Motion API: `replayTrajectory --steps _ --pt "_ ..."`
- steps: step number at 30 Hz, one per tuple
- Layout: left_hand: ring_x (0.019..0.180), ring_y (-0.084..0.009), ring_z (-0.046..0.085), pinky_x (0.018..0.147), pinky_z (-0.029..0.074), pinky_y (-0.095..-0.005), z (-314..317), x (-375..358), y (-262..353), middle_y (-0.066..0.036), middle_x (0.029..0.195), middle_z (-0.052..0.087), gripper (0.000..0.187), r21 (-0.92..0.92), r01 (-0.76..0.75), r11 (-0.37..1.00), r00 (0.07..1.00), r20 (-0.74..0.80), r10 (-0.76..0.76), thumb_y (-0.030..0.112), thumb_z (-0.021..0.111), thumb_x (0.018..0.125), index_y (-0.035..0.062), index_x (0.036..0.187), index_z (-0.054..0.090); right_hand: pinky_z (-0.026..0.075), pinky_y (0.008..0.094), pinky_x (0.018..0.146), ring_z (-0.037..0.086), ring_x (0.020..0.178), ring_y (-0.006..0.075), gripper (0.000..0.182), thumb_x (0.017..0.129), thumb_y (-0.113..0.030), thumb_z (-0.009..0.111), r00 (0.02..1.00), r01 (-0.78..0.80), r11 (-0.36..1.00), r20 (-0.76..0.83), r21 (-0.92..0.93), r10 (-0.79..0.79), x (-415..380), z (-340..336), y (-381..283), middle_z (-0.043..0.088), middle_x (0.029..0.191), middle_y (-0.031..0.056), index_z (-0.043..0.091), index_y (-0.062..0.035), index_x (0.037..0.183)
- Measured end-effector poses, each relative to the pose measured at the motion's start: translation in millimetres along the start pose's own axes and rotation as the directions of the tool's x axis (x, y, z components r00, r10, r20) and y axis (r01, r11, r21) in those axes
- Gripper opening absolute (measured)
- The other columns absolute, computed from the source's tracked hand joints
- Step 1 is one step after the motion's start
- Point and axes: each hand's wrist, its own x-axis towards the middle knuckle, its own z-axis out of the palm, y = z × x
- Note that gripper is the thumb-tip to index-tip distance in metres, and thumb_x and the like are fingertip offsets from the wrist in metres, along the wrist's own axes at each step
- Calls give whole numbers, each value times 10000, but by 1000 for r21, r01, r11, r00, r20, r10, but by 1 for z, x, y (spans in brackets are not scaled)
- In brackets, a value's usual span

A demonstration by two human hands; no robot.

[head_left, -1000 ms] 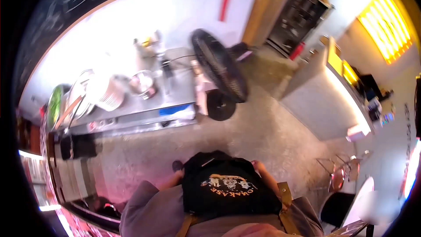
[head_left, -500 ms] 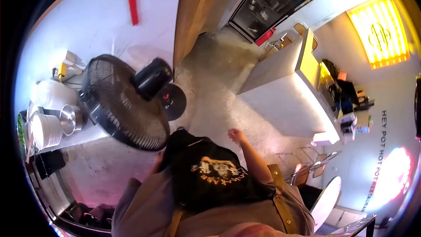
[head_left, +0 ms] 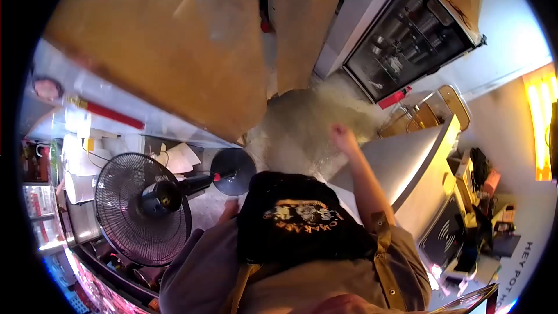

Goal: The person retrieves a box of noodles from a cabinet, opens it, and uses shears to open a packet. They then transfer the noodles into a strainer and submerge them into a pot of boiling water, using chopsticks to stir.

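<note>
My right hand (head_left: 343, 138) swings out in front of me over the grey floor, fingers curled in and nothing visible in them. It is nearest to the end of the pale counter (head_left: 401, 154) and touches nothing. Low at my left side is my left hand (head_left: 230, 209), small in view and partly behind my sleeve; its fingers are not clear. Close to it stands a black pedestal fan (head_left: 142, 209), its round base (head_left: 233, 171) on the floor. A black apron (head_left: 305, 218) with a printed picture hangs over my front, held by tan straps.
Brown cloth curtain panels (head_left: 174, 40) hang ahead, split by a gap. Beyond the floor (head_left: 302, 122) stands a glass-door fridge (head_left: 407, 38) with a wooden-seated chair (head_left: 453, 107) nearby. Devices and boxes crowd the counter top at right. White containers (head_left: 78, 166) stand at left.
I have moved forward: the fan has slid left and back, the curtain looms larger, and the counter and fridge are nearer. My right arm reaches further forward.
</note>
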Motion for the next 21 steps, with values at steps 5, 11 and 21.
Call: replayTrajectory --steps 5,11,21 --pt "987 -140 611 892 470 -283 -383 108 306 -80 1071 657 283 -876 -415 246 910 -394 133 156 584 936 43 1196 577 503 399 713 631 770 271 499 814 -205 644 888 412 896 -293 166 -354 210 -67 -165 629 932 123 470 -104 1271" --pt "1062 -173 574 938 444 -321 -603 186 416 -107 1143 611 378 -609 -742 280 665 -619 418 79 525 954 34 1323 454 492 350 790 605 913 236 487 836 -211 645 607 789 615 172 -13 -776 300 58 -240 592 1142 129 476 -83 1275" --pt "930 -190 615 842 491 -317 -711 314 234 -114 1045 624 340 -803 -578 142 438 -453 -777 151 545 947 18 1256 496 514 384 802 643 924 300 487 767 -333 681 755 311 886 656 -343 -11 551 61 -73 662 1010 176 604 -40 1148"
